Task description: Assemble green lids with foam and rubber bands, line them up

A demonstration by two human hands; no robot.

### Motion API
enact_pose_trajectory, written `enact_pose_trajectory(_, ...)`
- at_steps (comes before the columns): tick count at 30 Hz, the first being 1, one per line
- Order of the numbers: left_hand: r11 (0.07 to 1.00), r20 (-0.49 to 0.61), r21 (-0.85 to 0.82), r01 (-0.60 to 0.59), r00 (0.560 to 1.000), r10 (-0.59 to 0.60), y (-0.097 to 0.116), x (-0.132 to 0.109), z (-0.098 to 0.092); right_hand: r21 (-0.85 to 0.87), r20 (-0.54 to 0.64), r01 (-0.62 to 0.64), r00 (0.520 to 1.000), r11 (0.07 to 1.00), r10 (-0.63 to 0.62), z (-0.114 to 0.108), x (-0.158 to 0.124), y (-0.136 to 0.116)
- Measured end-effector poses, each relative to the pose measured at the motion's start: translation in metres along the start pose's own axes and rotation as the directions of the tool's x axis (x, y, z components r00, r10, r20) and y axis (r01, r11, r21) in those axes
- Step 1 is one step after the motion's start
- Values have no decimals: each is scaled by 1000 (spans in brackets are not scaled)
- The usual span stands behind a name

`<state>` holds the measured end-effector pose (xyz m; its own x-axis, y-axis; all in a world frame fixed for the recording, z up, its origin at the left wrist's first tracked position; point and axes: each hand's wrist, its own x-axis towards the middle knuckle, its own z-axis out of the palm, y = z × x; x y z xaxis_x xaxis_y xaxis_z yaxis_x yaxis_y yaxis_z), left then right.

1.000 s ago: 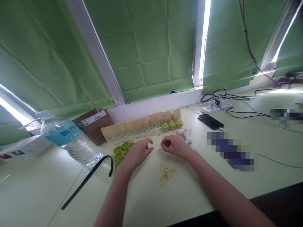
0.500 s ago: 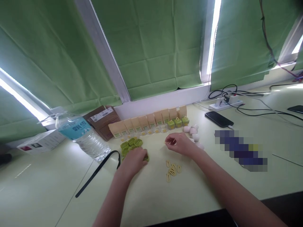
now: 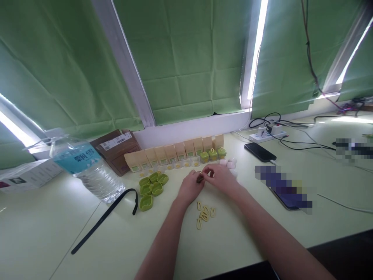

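Observation:
My left hand is closed in front of the row of small packs, its fingertips meeting those of my right hand. A small green plastic cup taken from the group appears to be in it, mostly hidden by the fingers. My right hand pinches a yellow loop, of which only a pale bit shows between the hands. Several open green cups lie to the left of my hands. Nearer to me, several yellow loops form a loose pile. Pale pink and white rounded pieces sit just beyond my right hand.
Small card-backed packs line the back, with green lidded pieces at their right end. To the left are a large water bottle, a brown box and a black strap. A phone and power strip are right.
My left hand has moved right from the green cups to meet my right hand, and the cup at the group's right side is gone from the table. The view has shifted slightly.

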<state>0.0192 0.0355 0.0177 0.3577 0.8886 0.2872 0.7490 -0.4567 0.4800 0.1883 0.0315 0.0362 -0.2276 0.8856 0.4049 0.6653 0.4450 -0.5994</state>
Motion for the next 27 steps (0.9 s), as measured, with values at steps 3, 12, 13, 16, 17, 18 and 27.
enact_pose_trajectory(3,996,-39,-83,19,999,-23,-8,-4,3,-35,35,-16,999,999,17,4,-1,-1)
enact_pose_trajectory(12,959,-167,-274,70,979,-119,-11,-6,4,-106,115,-60,991,993,72,7,-2,-1)
enact_pose_trajectory(13,955,-166,-287,73,978,-125,-12,-6,4,-112,116,-61,990,992,74,6,-2,-1)
enact_pose_trajectory(16,949,-165,-308,61,979,-117,-16,-8,0,-138,131,-44,989,990,62,6,-3,0)
enact_pose_trajectory(17,953,-163,-298,54,981,-107,-17,-8,-2,-144,141,-34,989,989,55,7,-3,0)
enact_pose_trajectory(18,960,-157,-276,52,983,-98,-19,-9,-3,-148,148,-25,988,989,47,7,-3,1)
enact_pose_trajectory(27,990,-53,-97,106,992,-112,-22,-10,0,-134,155,-21,987,991,42,8,-4,2)
